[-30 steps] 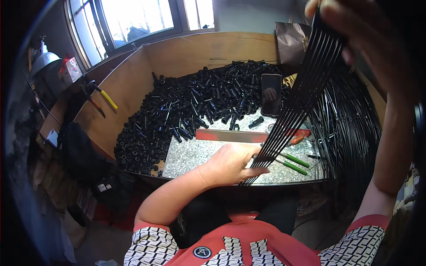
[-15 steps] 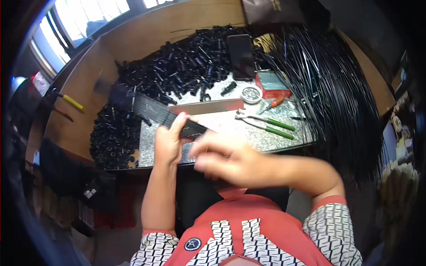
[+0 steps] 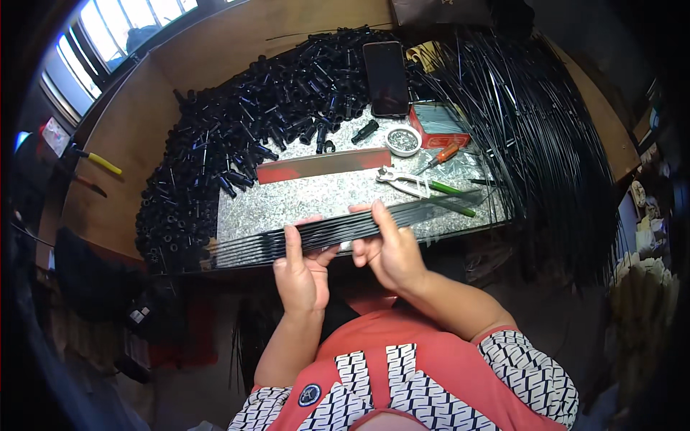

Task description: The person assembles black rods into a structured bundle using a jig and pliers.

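A flat bundle of thin black rods [image 3: 334,231] lies across both my hands over the table's front edge. My left hand [image 3: 302,276] is closed round it left of the middle, thumb on top. To the right, my right hand [image 3: 394,255] grips the same bundle, also with the thumb on top and fingers partly hidden beneath. The rods' outer ends are blurred by motion at both sides. Just behind the right end lie pliers [image 3: 413,187] with green handles, partly covered by the rods.
Black tubular parts [image 3: 251,115] are heaped at the back left. Many long black rods [image 3: 532,129] pile up at the right. Between them are a phone [image 3: 386,79], a red box [image 3: 440,129], a white dish [image 3: 403,141], an orange-handled screwdriver [image 3: 444,155] and a red-sided strip [image 3: 323,165].
The bundle has swung from a slant toward the far left to nearly level across my front. My right hand, blurred near its lower end before, now grips it too.
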Demonstrator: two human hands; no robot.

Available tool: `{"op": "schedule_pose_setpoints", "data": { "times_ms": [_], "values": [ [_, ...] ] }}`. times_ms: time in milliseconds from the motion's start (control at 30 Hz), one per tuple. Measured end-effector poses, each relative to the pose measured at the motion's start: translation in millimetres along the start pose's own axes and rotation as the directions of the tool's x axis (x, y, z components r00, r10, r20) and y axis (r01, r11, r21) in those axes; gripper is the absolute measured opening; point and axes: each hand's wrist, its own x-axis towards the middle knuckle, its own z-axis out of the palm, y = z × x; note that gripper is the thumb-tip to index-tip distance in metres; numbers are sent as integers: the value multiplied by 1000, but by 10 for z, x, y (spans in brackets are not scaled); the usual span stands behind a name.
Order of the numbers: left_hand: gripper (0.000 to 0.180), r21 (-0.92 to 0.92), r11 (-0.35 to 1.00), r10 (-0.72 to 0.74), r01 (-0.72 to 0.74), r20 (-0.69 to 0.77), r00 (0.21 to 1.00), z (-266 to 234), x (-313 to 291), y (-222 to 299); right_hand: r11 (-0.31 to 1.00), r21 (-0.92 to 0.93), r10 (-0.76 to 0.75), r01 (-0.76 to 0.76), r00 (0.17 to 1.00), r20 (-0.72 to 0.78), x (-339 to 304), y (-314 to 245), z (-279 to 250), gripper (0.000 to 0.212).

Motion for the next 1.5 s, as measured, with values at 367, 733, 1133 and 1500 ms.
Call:
{"op": "schedule_pose_setpoints", "data": {
  "times_ms": [367,733,1133,1500],
  "values": [
    [26,647,753,-575,119,560,596,171,-429,316,604,-744,-59,287,947,317,-100,-1314,24,27],
    [22,591,625,125,-511,570,812,363,-231,767,168,-931,445,323,818,364,192,-547,-241,33],
    [55,577,458,50,-677,743,667,762,-104,863,454,-758,374,469,672,640,-26,-457,-83,23],
    [62,412,354,199,-839,844,498,766,-227,790,710,-432,-13,557,623,782,192,-157,-428,23]
  ]
}}
